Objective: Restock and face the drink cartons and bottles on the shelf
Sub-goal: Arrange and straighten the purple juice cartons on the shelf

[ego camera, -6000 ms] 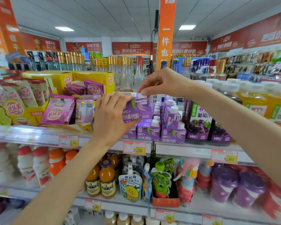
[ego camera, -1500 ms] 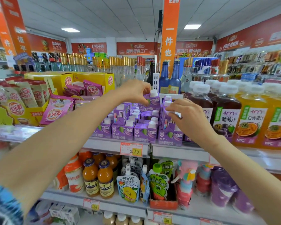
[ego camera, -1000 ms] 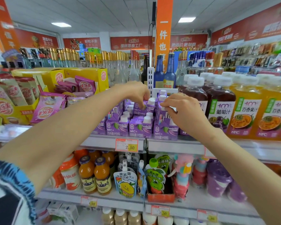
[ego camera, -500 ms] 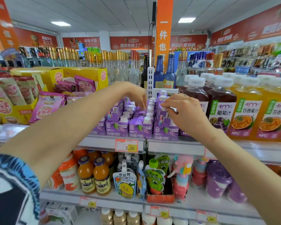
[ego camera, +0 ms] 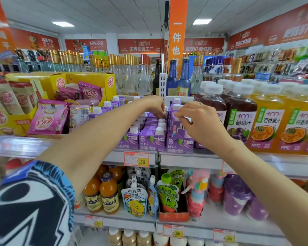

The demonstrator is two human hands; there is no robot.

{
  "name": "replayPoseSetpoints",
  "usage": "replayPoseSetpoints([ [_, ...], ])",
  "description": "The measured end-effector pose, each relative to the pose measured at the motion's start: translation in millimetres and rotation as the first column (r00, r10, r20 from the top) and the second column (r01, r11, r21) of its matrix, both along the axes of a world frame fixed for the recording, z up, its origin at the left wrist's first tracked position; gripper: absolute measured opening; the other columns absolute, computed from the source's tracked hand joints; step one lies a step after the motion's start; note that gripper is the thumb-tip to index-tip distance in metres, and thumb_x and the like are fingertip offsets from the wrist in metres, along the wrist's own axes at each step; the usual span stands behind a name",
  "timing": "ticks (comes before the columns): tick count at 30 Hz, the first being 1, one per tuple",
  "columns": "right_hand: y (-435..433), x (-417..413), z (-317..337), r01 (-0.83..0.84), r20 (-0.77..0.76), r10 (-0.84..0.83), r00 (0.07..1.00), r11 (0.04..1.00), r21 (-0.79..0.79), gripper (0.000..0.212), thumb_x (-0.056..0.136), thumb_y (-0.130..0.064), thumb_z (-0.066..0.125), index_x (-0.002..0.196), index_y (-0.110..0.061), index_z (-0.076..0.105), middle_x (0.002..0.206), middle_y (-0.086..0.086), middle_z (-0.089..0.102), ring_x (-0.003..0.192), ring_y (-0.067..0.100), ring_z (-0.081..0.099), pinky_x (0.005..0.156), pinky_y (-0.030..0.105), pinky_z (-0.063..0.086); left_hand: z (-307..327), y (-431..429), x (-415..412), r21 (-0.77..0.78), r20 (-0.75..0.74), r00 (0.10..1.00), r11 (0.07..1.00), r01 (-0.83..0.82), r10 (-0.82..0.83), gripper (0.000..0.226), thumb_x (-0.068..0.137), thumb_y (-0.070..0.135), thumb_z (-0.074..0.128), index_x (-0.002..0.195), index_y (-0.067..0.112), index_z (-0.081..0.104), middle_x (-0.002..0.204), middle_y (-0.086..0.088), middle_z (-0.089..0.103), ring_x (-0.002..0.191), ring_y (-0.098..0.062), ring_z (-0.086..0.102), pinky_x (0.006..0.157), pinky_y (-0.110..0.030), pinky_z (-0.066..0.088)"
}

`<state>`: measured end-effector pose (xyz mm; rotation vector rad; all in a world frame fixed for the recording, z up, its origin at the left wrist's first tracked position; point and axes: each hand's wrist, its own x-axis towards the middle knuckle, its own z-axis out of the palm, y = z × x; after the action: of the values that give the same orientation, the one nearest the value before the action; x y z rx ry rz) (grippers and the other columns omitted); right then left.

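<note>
Hands among the purple juice cartons on the shelf.
Left hand curls down over the caps, fingertips hidden, grip unclear; the carton it held aloft 1.5 s ago is gone from it. Right hand pinches the cap of the right-row carton.

You read "Condorito" and "NFC+" on the fronts of the purple cartons. The shelf tag just below them says 2.50, and a lower tag gives the same price. To your right, the dark bottle is labelled "100%" and "葡萄汁". The orange bottle beside it shows "100%", "百香果汁", "16" and "NFC". To your left, a pink sachet and the yellow box carry "优乐美". On the shelf below, the pouch is marked "金豆芽". Overhead, the orange hanging banner shows "一件也", and the red wall banner reads "国民零食工厂".
</note>
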<state>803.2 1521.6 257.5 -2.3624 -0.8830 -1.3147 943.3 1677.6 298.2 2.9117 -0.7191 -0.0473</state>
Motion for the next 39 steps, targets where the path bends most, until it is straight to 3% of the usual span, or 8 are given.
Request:
replayPoseSetpoints([
  [3, 0.1, 0.4, -0.3, -0.003, 0.011, 0.003, 1.000, 1.000, 0.001, 0.019, 0.076, 0.007, 0.062, 0.083, -0.005, 0.076, 0.081, 0.008, 0.070, 0.070, 0.029, 0.067, 0.061, 0.042, 0.057, 4.4, 5.5, -5.0, -0.038, -0.005, 1.000, 0.999, -0.002, 0.002, 0.026, 0.084, 0.031, 0.068, 0.090, 0.006, 0.071, 0.084, -0.003, 0.068, 0.084, -0.017, 0.062, 0.077, -0.031, 0.050],
  [9, -1.3, 0.4, -2.0, -0.015, 0.015, 0.015, 1.000, 1.000, 0.013, 0.019, 0.077, 0.009, 0.062, 0.083, -0.003, 0.075, 0.082, 0.007, 0.070, 0.075, 0.027, 0.066, 0.067, 0.036, 0.056, 3.0, 21.7, -12.5, -0.200, 0.090, 0.994, 0.979, -0.035, 0.054, 0.022, 0.088, 0.030, 0.064, 0.092, 0.009, 0.070, 0.079, 0.004, 0.063, 0.067, -0.008, 0.052, 0.055, -0.021, 0.035],
  [15, -1.0, 2.3, -3.1, -0.022, 0.031, 0.021, 0.999, 1.000, 0.019, 0.017, 0.077, 0.008, 0.061, 0.082, -0.002, 0.075, 0.081, 0.008, 0.069, 0.073, 0.028, 0.065, 0.067, 0.036, 0.056, 24.2, 31.3, -27.2, -0.514, 0.137, 0.984, 0.858, -0.030, 0.117, 0.021, 0.092, 0.020, 0.058, 0.103, 0.003, 0.065, 0.096, -0.007, 0.065, 0.074, -0.011, 0.054, 0.064, -0.018, 0.041],
  [24, -0.6, 2.5, -1.8, -0.009, 0.020, 0.008, 1.000, 0.999, 0.032, 0.015, 0.079, 0.005, 0.064, 0.086, -0.004, 0.073, 0.084, 0.007, 0.069, 0.075, 0.027, 0.064, 0.068, 0.038, 0.056, 50.1, 56.0, -91.7, -0.575, 0.214, 0.975, 0.815, 0.072, 0.066, 0.020, 0.091, 0.017, 0.059, 0.106, 0.005, 0.063, 0.096, -0.001, 0.063, 0.085, -0.009, 0.057, 0.074, -0.018, 0.043],
  [30, 15.3, -13.5, 2.1, -0.143, -0.157, 0.189, 0.969, 0.953, 0.268, 0.051, 0.085, -0.030, 0.068, 0.132, -0.019, 0.051, 0.114, 0.000, 0.061, 0.100, 0.014, 0.058, 0.087, 0.031, 0.048, 33.7, 82.6, -134.3, -0.682, 0.102, 0.994, 0.730, 0.038, 0.043, 0.015, 0.091, 0.019, 0.058, 0.104, 0.014, 0.064, 0.095, 0.004, 0.067, 0.079, 0.006, 0.058, 0.064, -0.002, 0.041],
  [33, 35.0, -20.8, -3.3, -0.234, -0.145, 0.271, 0.952, 0.945, 0.229, 0.061, 0.082, -0.046, 0.062, 0.136, -0.021, 0.047, 0.118, -0.012, 0.056, 0.103, 0.002, 0.054, 0.090, 0.024, 0.045, 24.2, 91.0, -150.0, -0.715, 0.075, 0.996, 0.698, 0.025, 0.041, 0.014, 0.089, 0.026, 0.059, 0.100, 0.022, 0.066, 0.095, 0.006, 0.068, 0.084, 0.001, 0.059, 0.074, -0.011, 0.042],
  [35, 44.6, -22.0, -10.6, -0.283, -0.093, 0.314, 0.945, 0.926, 0.250, 0.053, 0.083, -0.039, 0.065, 0.130, -0.017, 0.054, 0.111, -0.012, 0.057, 0.097, 0.000, 0.054, 0.088, 0.027, 0.049, 19.0, 94.9, -157.4, -0.745, 0.051, 0.998, 0.666, 0.019, 0.029, 0.010, 0.087, 0.028, 0.059, 0.095, 0.027, 0.066, 0.091, 0.011, 0.068, 0.085, -0.001, 0.060, 0.081, -0.022, 0.042],
  [39, 52.6, -23.3, -17.9, -0.358, 0.015, 0.371, 0.929, 0.885, 0.296, 0.037, 0.080, -0.016, 0.076, 0.115, -0.008, 0.065, 0.097, -0.001, 0.067, 0.086, 0.006, 0.060, 0.082, 0.023, 0.051, 11.6, 98.7, -167.0, -0.758, 0.055, 0.998, 0.652, 0.014, 0.042, 0.010, 0.089, 0.026, 0.059, 0.096, 0.029, 0.066, 0.094, 0.013, 0.069, 0.083, 0.006, 0.060, 0.074, -0.012, 0.042],
])
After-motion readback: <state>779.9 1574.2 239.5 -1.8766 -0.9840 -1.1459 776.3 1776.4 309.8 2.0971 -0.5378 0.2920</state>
